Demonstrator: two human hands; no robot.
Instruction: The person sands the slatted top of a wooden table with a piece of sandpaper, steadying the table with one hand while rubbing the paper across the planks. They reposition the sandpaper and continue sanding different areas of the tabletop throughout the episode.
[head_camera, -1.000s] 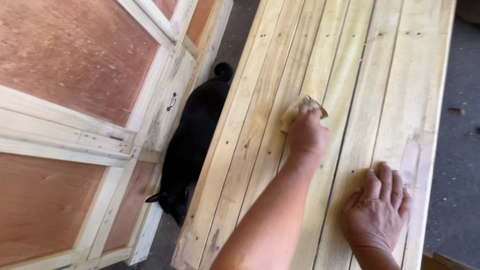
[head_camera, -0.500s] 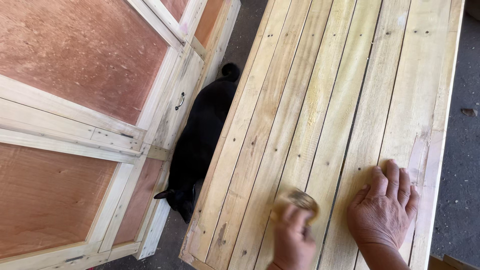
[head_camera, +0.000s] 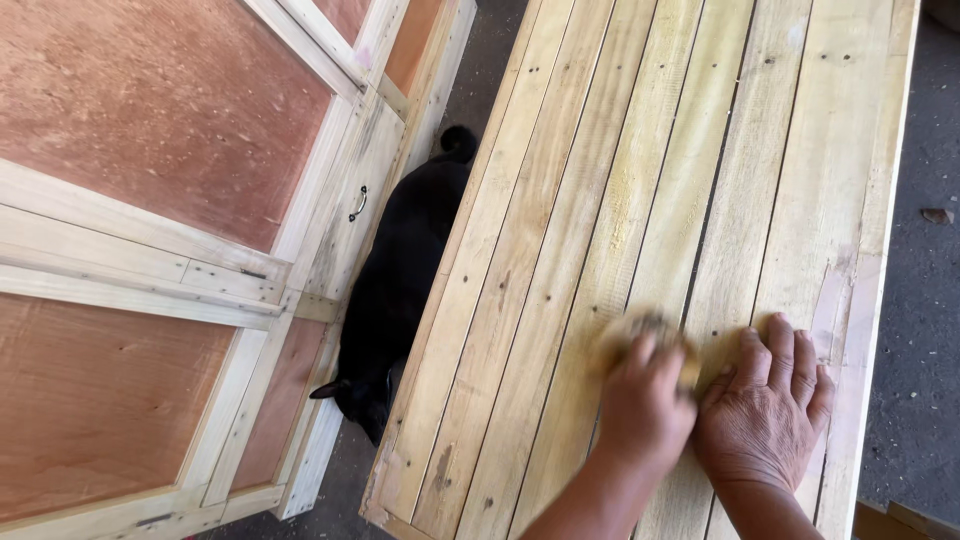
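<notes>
My left hand (head_camera: 640, 410) is closed on a small brownish piece of sandpaper (head_camera: 645, 328), blurred with motion, and presses it on the pale wooden slat panel (head_camera: 560, 200). My right hand (head_camera: 765, 415) lies flat on the slats just to its right, fingers spread, almost touching my left hand. It holds nothing. Both hands are near the panel's front edge. A lighter worn patch (head_camera: 835, 290) shows on the slat beyond my right fingers.
A black animal (head_camera: 400, 290) lies on the floor in the gap between the slat panel and a large wood-framed crate panel (head_camera: 150, 200) with reddish board on the left. Dark concrete floor (head_camera: 925, 300) runs along the right side.
My left hand swept with the sandpaper from far up the slats down to the near edge, then came back up beside my right hand. The right hand stayed flat in place.
</notes>
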